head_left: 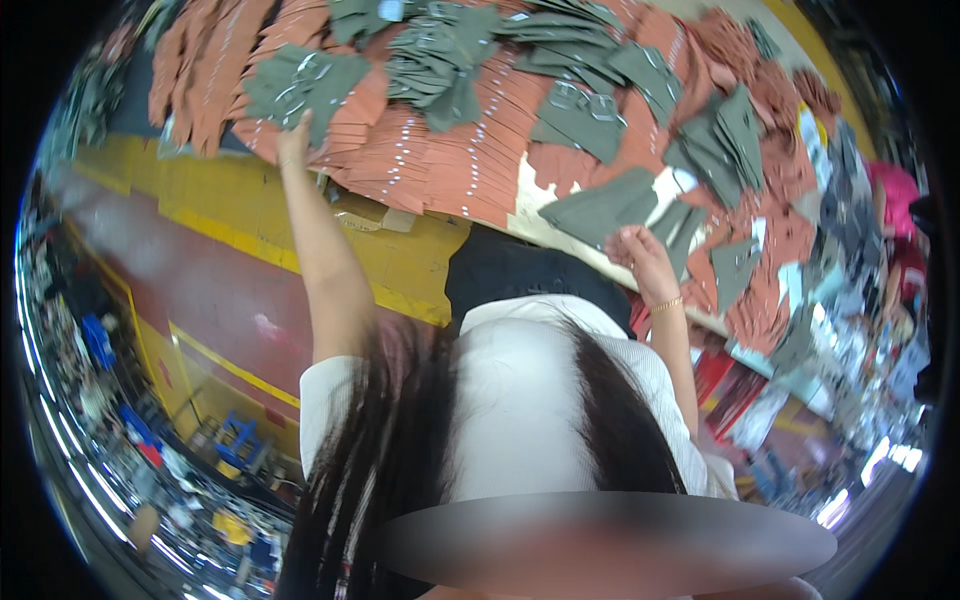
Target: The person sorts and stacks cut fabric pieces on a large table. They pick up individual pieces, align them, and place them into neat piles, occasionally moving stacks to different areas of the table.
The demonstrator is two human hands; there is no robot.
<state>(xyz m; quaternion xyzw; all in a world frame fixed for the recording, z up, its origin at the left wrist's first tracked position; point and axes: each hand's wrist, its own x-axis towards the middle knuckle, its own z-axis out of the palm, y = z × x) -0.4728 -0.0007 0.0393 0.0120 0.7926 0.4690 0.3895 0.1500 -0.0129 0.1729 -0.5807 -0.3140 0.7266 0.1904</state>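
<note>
Well, left hand (pixel 296 138) touches green fabric (pixel 340 77), right hand (pixel 646 263) curled — can't tell either grip.

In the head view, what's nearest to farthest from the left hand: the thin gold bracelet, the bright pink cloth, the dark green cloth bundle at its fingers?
1. Green bundle: at the left hand.
2. Gold bracelet: right of centre.
3. Pink cloth: far right.

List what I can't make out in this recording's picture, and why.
- Left hand, head view: blur and small size hide whether its fingertips pinch or merely touch the green fabric piece.
- Right hand, head view: its own curled fingers hide whether it grips anything.
- Cream tabletop, head view: mostly hidden under rust-coloured fabric pieces.
</note>
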